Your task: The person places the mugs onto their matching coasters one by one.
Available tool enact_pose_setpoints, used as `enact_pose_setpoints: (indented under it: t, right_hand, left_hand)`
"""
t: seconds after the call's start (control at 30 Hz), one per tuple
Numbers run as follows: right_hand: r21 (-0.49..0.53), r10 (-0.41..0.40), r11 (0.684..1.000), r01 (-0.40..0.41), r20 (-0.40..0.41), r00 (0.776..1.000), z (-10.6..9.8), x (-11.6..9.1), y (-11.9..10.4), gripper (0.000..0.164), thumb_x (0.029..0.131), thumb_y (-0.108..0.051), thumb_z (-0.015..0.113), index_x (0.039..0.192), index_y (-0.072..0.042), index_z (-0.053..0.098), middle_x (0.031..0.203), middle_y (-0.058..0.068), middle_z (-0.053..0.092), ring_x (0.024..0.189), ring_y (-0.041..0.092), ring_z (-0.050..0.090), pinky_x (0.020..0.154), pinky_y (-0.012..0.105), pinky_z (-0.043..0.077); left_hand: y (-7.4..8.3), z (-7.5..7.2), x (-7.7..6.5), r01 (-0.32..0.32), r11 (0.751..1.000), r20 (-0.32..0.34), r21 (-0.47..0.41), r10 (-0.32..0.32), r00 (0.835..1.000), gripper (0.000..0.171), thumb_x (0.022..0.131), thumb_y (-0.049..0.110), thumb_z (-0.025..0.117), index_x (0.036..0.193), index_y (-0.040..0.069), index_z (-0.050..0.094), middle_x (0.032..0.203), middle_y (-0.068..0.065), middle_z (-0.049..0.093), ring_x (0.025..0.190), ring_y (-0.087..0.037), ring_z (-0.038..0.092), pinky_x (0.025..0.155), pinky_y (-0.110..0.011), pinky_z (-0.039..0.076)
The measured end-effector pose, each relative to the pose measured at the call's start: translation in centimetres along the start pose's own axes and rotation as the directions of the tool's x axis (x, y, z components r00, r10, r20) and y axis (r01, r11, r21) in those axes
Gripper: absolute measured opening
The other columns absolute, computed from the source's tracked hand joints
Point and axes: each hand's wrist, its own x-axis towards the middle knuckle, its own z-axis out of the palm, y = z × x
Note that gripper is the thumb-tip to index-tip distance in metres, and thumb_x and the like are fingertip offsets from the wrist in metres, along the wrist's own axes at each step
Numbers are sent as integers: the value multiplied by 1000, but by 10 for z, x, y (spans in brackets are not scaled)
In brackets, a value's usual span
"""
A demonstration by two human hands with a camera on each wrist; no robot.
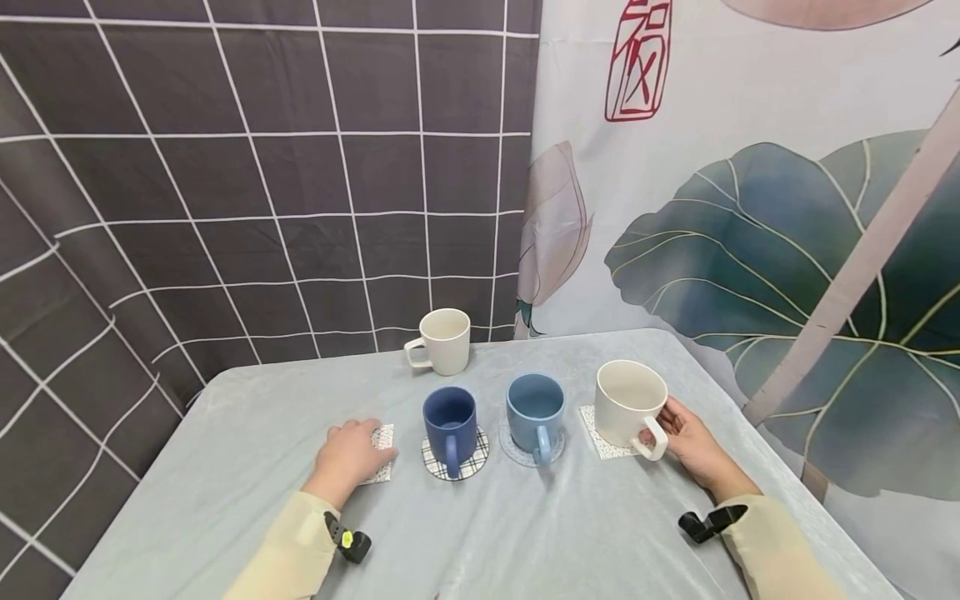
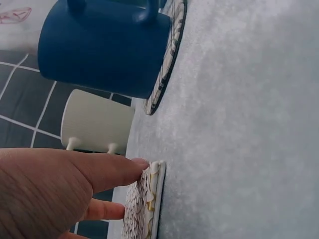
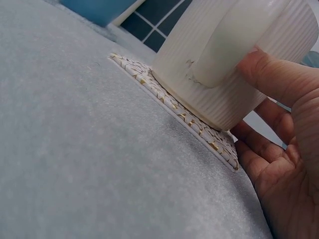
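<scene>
My left hand lies over a square patterned coaster, covering much of it. In the left wrist view, the thumb tip meets the edge of this coaster and another fingertip touches its top. My right hand holds a ribbed white mug at its handle side, thumb by the handle and fingers round the back. That mug stands on another square coaster, white with gold lines, the lower fingers near its corner. Between the hands, a dark blue mug sits on a round checked coaster.
A light blue mug stands on a round coaster, right of the dark blue one. Another white mug is directly on the cloth-covered table near its back edge. A dark grid curtain and a lotus-print curtain hang behind.
</scene>
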Motion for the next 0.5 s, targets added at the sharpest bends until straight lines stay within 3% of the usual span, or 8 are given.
enact_pose_setpoints:
  t: [0.2,0.5]
  right_hand:
    - [-1,16,1000,-16,-6,1000,0,0,-1,84,86,9,70,152,17,18,141,-4,50,122,-11,49,99,7,39]
    - [-2,15,1000,-15,-9,1000,0,0,-1,83,87,9,70,152,16,19,142,0,51,122,-10,50,98,8,40]
  left_hand:
    - [-2,0,-1,-13,1000,1,9,13,1000,63,83,39,76,133,2,63,124,-27,62,106,-45,55,88,-58,50]
    - [-1,-3,-5,-13,1000,3,0,13,1000,63,82,39,77,133,4,64,127,-26,62,110,-45,55,90,-59,50]
